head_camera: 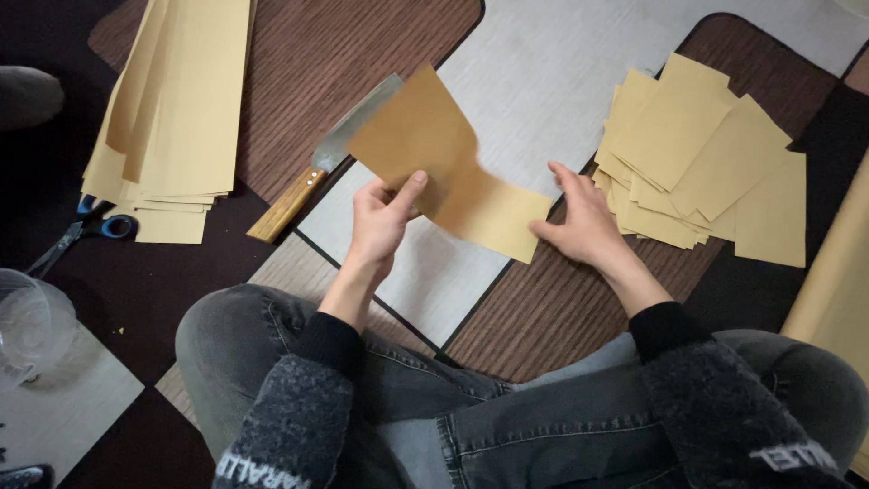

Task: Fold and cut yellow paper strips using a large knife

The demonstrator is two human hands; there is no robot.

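Note:
A sheet of tan paper (453, 172) is held up between both hands, bent in the middle. My left hand (385, 217) pinches its lower left edge with the thumb on top. My right hand (584, 217) grips the sheet's right corner, fingers spread. Just behind the raised sheet lies a knife with a wooden handle (317, 172) on the floor mat.
A loose pile of cut tan sheets (701, 154) lies right of my right hand. A stack of long tan strips (172, 109) lies at the upper left, with blue-handled scissors (86, 226) beside it. A clear plastic container (32, 321) sits at the left. My crossed legs in grey jeans (434, 407) fill the bottom.

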